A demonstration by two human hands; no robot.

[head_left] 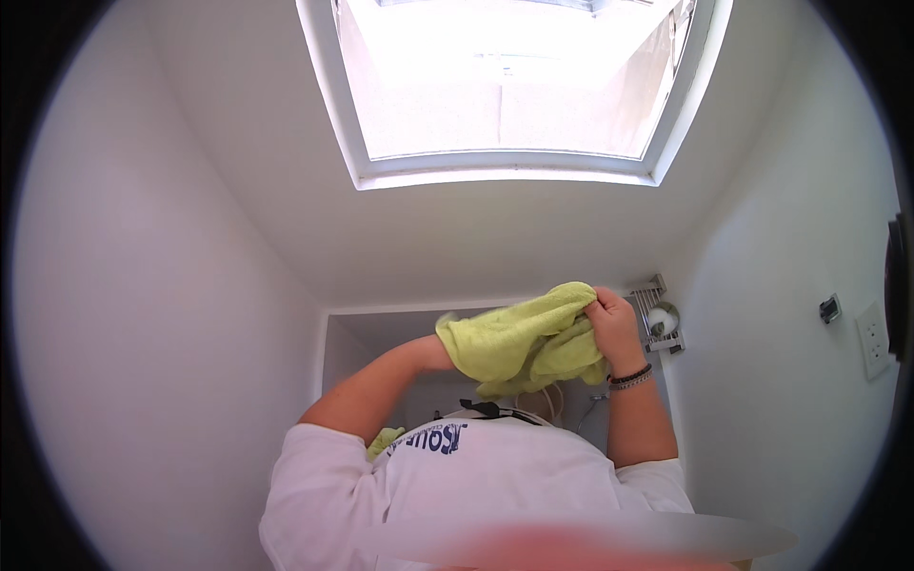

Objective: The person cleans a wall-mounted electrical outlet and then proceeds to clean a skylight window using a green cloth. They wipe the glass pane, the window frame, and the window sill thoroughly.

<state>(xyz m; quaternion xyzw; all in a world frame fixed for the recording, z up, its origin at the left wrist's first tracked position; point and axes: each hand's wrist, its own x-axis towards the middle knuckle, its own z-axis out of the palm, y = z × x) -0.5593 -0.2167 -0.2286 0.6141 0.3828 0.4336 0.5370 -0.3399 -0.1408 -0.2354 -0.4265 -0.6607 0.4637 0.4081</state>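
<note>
And here, just below the centre of the frame, we have a yellow-green cloth (519,338), held up in loose folds between the person's two hands. Look at the right hand (615,324): it has the cloth by its upper right corner, thumb and fingers closed together and pinching a bunched bit of fabric, while the rest hangs down and across to the left. Over at the cloth's left end, the left hand (440,353) goes in against the fabric and is almost wholly covered by it, so whether those fingers are spread or pressed together, I cannot tell. Bracelets (630,378) circle the right wrist. Below, filling the lower middle, there's the white shirt (505,485) with dark blue printing on the chest, and a second yellow-green cloth (385,442) peeks out beside it, left of centre. Just right of the right hand, a wire rack (649,303) sits against the wall, a rounded white and green item (664,320) on it. Out at the right edge, a wall outlet (872,341) and a small dark fitting (830,308). Up top, a bright window (505,114) in a pale frame; along the bottom edge, a reddish shape (571,549), too blurred to name.
</note>
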